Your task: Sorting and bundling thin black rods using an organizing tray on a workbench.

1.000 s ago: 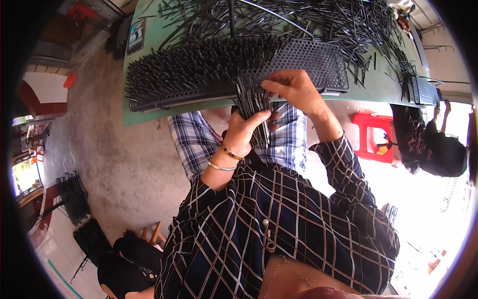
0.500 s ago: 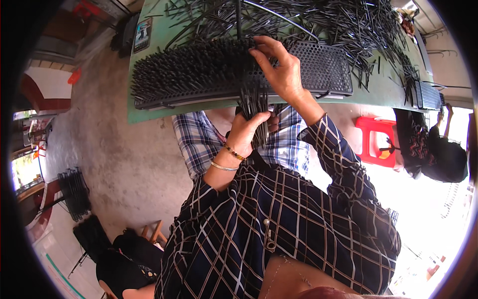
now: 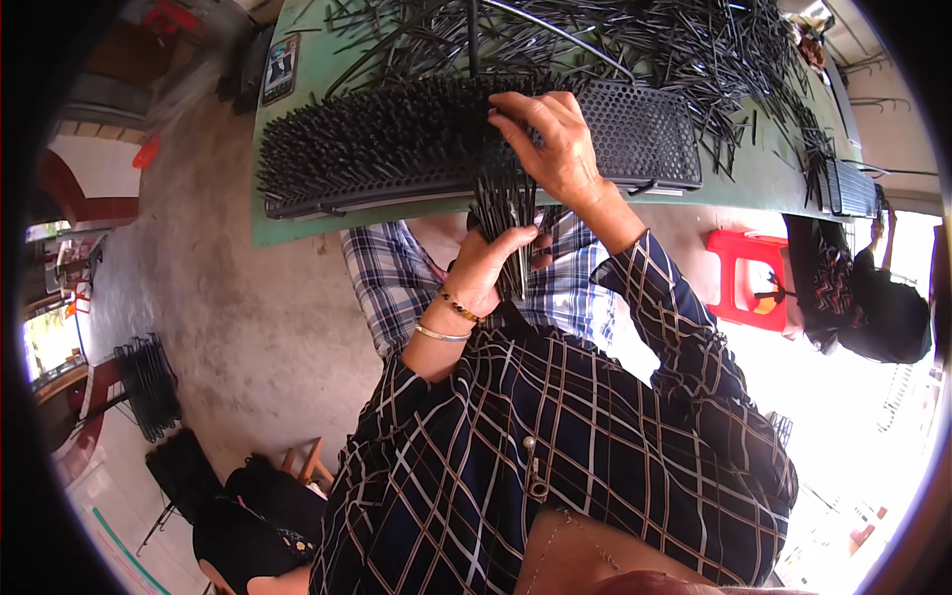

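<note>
A long black perforated rack [image 3: 645,129] lies along the near edge of a green table [image 3: 281,226]. Thin black sticks [image 3: 367,139] stand upright, densely packed, in its left and middle holes; the holes at its right end are bare. Below the rack's front edge, my left hand [image 3: 488,260] is closed around a bundle of the same thin black sticks [image 3: 508,203], their upper ends fanning out. My right hand [image 3: 560,149] is over the rack where the standing sticks end, thumb and index finger pinched together. Whatever lies between those fingertips is lost against the dark sticks.
Loose black sticks [image 3: 684,50] are heaped on the table behind the rack, under a curved metal rod [image 3: 565,35]. A phone [image 3: 281,71] lies at the far left. Right of my legs is a red stool [image 3: 729,283]. Another rack [image 3: 853,190] and other people are nearby.
My right hand has shifted slightly left and down over the rack, its fingers drawn closer together. The left hand keeps its bundle, almost unmoved.
</note>
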The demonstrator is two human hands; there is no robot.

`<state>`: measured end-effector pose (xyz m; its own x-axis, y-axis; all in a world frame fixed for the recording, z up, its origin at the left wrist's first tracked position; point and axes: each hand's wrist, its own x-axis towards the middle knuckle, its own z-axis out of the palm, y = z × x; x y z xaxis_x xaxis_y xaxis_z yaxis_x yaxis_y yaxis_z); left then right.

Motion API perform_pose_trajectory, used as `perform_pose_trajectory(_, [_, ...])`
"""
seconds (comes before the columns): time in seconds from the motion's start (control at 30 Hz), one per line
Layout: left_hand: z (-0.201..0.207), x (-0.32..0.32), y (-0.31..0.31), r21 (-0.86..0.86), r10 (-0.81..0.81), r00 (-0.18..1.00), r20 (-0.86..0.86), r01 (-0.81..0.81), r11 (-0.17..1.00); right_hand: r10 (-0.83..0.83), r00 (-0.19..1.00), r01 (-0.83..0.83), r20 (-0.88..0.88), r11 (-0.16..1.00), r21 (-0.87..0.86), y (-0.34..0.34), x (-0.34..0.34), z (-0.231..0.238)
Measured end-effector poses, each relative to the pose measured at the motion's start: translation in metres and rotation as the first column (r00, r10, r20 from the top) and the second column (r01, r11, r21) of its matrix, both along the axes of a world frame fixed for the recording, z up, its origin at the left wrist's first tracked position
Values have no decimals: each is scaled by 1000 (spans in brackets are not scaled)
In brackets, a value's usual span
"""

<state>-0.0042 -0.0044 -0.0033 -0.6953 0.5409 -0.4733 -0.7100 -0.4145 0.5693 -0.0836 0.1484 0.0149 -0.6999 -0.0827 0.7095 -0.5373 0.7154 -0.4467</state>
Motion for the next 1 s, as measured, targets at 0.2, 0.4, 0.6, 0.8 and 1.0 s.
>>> perform_pose_trajectory(0.2, [0, 2, -4, -56, 6, 999, -53, -9, 998, 66, 994, -53, -83, 987, 150, 2, -1, 6])
perform_pose_trajectory(0.4, [0, -2, -2, -28, 19, 1000, 9, -19, 999, 98, 995, -97, 8, 969, 229, 9, 4, 7])
perform_pose_trajectory(0.6, [-1, -2, -4, -5, 53, 995, -83, -53, 999, 80, 809, 18, 583, 987, -161, 15, 33, 29])
perform_pose_trajectory(0.8, [9, -3, 8, 39, 94, 994, -46, -93, 995, 376, 530, 96, 760, 864, -495, 28, 45, 18])
perform_pose_trajectory(1.0, [-17, 1, 1, -3, 54, 999, -8, -54, 999, 199, 820, 144, 536, 836, -530, 28, 25, 24])
